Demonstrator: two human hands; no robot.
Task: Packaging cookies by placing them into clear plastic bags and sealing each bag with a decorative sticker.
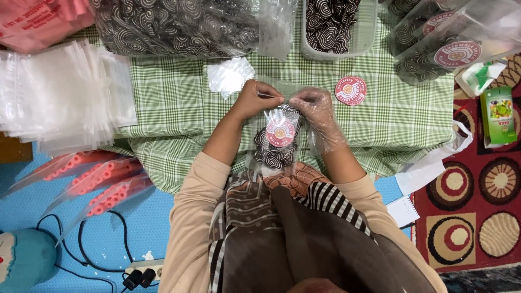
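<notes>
Two hands pinch the top edge of a small clear pouch [279, 142] of dark swirl-patterned snacks — the bare left hand [257, 99] grips one corner, the right hand [316, 107], in a loose plastic glove, grips the other. The pouch hangs just below both hands, over a green checked cloth [163, 108]. A round red sticker [350, 90] lies just beyond the right hand; a stack of empty clear bags [59, 95] sits well off past the left.
</notes>
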